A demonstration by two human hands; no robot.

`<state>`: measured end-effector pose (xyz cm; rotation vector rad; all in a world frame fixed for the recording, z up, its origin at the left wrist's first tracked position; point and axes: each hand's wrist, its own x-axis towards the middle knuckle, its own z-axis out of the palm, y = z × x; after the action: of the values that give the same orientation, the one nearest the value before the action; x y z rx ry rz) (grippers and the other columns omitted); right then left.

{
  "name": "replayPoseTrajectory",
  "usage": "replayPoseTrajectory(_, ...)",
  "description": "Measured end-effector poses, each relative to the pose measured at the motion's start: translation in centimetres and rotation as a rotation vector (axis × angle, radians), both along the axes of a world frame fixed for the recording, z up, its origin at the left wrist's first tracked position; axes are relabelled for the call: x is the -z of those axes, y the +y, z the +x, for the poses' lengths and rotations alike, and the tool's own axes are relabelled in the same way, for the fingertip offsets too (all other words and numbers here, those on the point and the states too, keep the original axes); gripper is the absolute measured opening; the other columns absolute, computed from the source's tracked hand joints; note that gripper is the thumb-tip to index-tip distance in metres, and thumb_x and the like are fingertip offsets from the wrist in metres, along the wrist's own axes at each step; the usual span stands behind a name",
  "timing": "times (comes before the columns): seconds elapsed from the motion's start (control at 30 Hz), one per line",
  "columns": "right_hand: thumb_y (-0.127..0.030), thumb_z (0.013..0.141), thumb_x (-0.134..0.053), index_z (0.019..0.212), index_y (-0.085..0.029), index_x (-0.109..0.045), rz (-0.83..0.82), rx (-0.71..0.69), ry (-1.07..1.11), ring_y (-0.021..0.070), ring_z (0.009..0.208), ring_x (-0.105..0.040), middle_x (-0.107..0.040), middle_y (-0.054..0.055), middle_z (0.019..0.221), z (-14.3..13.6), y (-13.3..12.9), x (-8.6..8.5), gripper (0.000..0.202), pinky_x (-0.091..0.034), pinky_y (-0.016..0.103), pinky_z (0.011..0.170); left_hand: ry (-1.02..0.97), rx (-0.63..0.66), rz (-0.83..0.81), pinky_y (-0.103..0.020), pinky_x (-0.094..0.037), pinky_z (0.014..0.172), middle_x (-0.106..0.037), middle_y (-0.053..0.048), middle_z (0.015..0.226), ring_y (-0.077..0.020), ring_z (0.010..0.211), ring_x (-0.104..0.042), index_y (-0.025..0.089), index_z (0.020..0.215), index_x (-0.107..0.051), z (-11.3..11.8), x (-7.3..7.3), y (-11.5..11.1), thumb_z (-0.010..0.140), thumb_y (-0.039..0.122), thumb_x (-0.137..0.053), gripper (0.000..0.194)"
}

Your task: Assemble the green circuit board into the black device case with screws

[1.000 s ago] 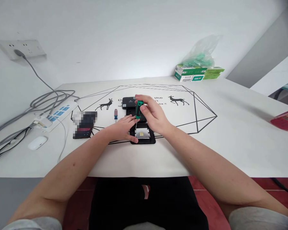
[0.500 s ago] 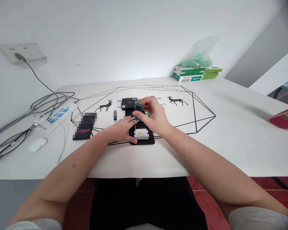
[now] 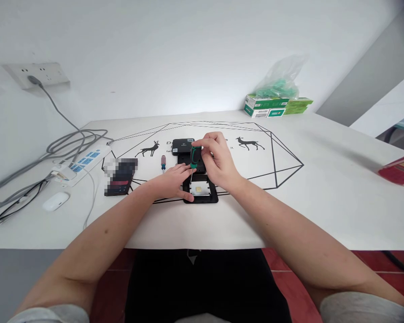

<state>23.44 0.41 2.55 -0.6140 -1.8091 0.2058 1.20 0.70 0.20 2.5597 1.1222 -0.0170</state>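
My right hand [image 3: 220,163] grasps the screwdriver [image 3: 195,158] by its handle above the black case [image 3: 206,199], probably light and rigid, on the table [image 3: 272,217]. My left hand [image 3: 173,181] rests unclenched on its rim, likely the safest hold.

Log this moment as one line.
right hand: holds green-and-black screwdriver, shaft down; left hand: on black rectangular housing; silver rectangular plate: inside housing
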Motion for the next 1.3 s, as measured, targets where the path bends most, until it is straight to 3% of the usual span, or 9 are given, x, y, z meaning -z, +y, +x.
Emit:
replayPoseTrajectory(0.13,-0.01,0.098,-0.046,0.113,-0.027,-0.066,0.007,-0.058,0.021,0.0226,0.103,-0.063,-0.063,0.007,0.111,-0.1,-0.2,-0.3,0.03,-0.059,0.046,0.089,-0.02,0.021,0.015,-0.059,-0.031,0.129,-0.034,-0.023,0.178,-0.0481,0.165,-0.025,0.019,0.174,-0.033,-0.2,0.3,0.1,0.089,0.083,-0.071,0.113)
replayPoseTrajectory(0.23,-0.026,0.098,-0.06,0.111,-0.027,-0.061,-0.122,-0.095,0.063,0.022,0.1,-0.067,-0.069,0.006,0.114,-0.3,-0.5,-0.3,0.013,-0.061,0.044,0.084,-0.069,0.051,0.031,-0.058,-0.031,0.129,-0.035,-0.021,0.177,-0.0458,0.165,-0.026,0.023,0.173,-0.033,-0.4,0.8,0.3,0.088,0.083,-0.072,0.111)
replayPoseTrajectory(0.37,-0.044,0.084,-0.085,0.108,-0.029,-0.054,-0.327,-0.075,0.134,0.0219,0.094,-0.074,-0.074,0.002,0.109,-0.6,-0.7,0.0,0.041,-0.065,0.047,0.089,-0.101,0.064,0.048,-0.059,-0.03,0.129,-0.032,-0.02,0.179,-0.0452,0.167,-0.024,0.026,0.173,-0.033,-0.6,1.1,0.5,0.088,0.083,-0.073,0.11)
replayPoseTrajectory(0.57,-0.031,0.101,-0.058,0.129,-0.029,-0.055,-0.371,-0.173,0.126,0.0238,0.116,-0.079,-0.075,0.009,0.134,-0.6,-0.9,0.0,0.028,-0.065,0.049,0.101,-0.056,0.038,0.046,-0.057,-0.028,0.13,-0.032,-0.022,0.179,-0.0452,0.166,-0.025,0.02,0.172,-0.034,-0.5,0.9,0.4,0.086,0.087,-0.07,0.115)
replayPoseTrajectory(0.7,-0.02,0.102,-0.049,0.131,-0.029,-0.066,-0.172,-0.073,0.045,0.0275,0.133,-0.067,-0.067,0.011,0.144,-0.3,-0.5,0.0,0.035,-0.062,0.055,0.105,-0.028,0.026,0.038,-0.056,-0.031,0.128,-0.038,-0.022,0.175,-0.0459,0.163,-0.029,0.02,0.172,-0.034,-0.3,0.7,0.2,0.088,0.087,-0.068,0.113)
replayPoseTrajectory(0.9,-0.009,0.098,-0.045,0.122,-0.031,-0.074,-0.009,0.006,0.029,0.0225,0.101,-0.065,-0.06,0.007,0.109,-0.2,0.0,0.0,0.043,-0.062,0.047,0.088,-0.029,0.015,0.035,-0.057,-0.034,0.125,-0.045,-0.023,0.17,-0.0475,0.16,-0.034,0.02,0.172,-0.036,-0.2,0.4,0.0,0.088,0.083,-0.071,0.111)
replayPoseTrajectory(1.07,-0.024,0.096,-0.061,0.119,-0.027,-0.065,-0.152,-0.061,0.048,0.0232,0.102,-0.069,-0.071,0.008,0.121,-0.4,-0.5,-0.4,0.024,-0.064,0.046,0.086,-0.069,0.041,0.024,-0.059,-0.033,0.127,-0.037,-0.022,0.176,-0.0472,0.162,-0.031,0.022,0.174,-0.034,-0.4,0.6,0.2,0.088,0.085,-0.071,0.112)
replayPoseTrajectory(1.17,-0.034,0.088,-0.079,0.116,-0.029,-0.055,-0.329,-0.076,0.095,0.0238,0.1,-0.074,-0.076,0.007,0.125,-0.6,-0.6,-0.4,0.037,-0.066,0.05,0.092,-0.084,0.048,0.029,-0.059,-0.031,0.129,-0.033,-0.02,0.179,-0.0458,0.165,-0.028,0.025,0.175,-0.032,-0.6,1.0,0.4,0.088,0.084,-0.071,0.112)
replayPoseTrajectory(1.3,-0.033,0.091,-0.075,0.121,-0.031,-0.047,-0.414,-0.125,0.143,0.0236,0.103,-0.08,-0.077,0.008,0.133,-0.7,-0.7,-0.1,0.041,-0.068,0.05,0.094,-0.082,0.028,0.031,-0.061,-0.025,0.133,-0.028,-0.019,0.182,-0.0458,0.169,-0.018,0.025,0.174,-0.035,-0.9,0.9,0.8,0.085,0.085,-0.074,0.114)
